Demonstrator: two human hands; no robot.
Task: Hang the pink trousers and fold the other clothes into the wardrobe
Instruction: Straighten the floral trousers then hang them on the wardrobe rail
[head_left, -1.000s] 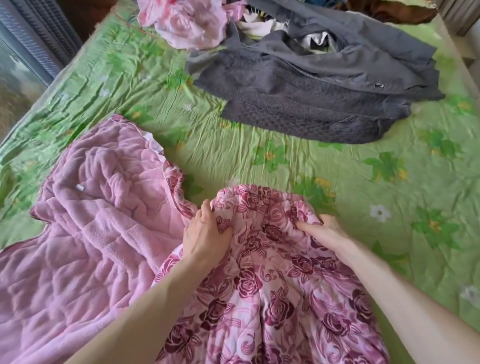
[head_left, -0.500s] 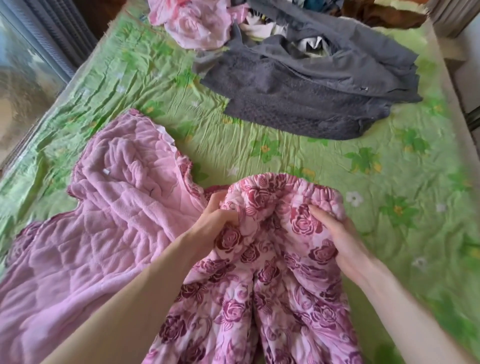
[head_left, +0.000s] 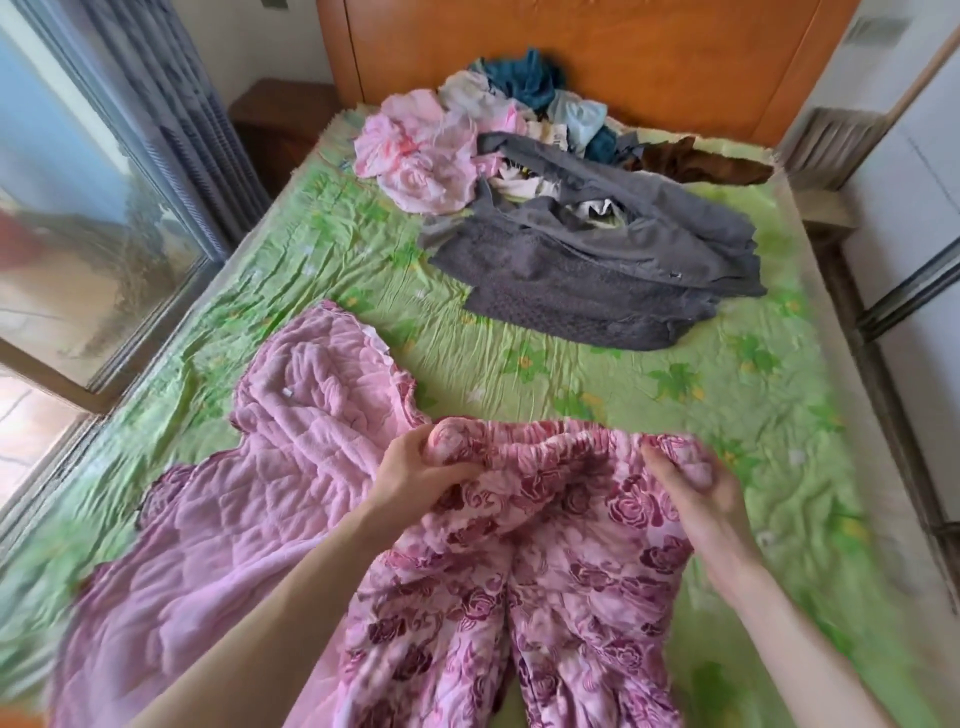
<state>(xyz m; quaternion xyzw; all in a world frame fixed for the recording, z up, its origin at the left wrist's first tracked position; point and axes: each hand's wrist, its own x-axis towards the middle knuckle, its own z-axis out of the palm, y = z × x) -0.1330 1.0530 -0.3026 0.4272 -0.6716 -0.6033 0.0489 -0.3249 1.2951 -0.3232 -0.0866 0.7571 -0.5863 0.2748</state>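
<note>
1. Count: 2 hands in view, 1 pair of pink trousers (head_left: 530, 587) w/ dark rose print, 1 plain pink fleece garment (head_left: 249, 478) spread flat beside them on the left, 1 grey garment (head_left: 587, 280) further up the bed, 1 mixed clothes pile (head_left: 498, 119) by the headboard (pale pink, teal, light blue, brown, white pieces; too tangled to count).
2. Left hand (head_left: 415, 473): fingers curled tight round the left end of the trousers' elastic waistband, fabric bunched in the fist, thumb on top.
3. Right hand (head_left: 696, 493): clamped on the right end of the waistband, fingers tucked into the cloth; blurred, so exact finger layout unclear.
4. Waistband stretched between the 2 hands, gathered & wavy, raised a bit off the bed. Both legs hang toward the camera, side by side, split visible down the middle.
5. Trousers sit at the near edge of the green floral bedsheet (head_left: 545, 358), left hip overlapping the pink fleece garment's edge. Well apart from the grey garment.
6. Labels: small white tag (head_left: 287, 393) on the fleece garment, nothing readable. Small dark stud or button on the grey garment, no text legible. No brand seen anywhere.
7. Surroundings: orange wood headboard (head_left: 597, 52), window w/ curtain on the left.
</note>
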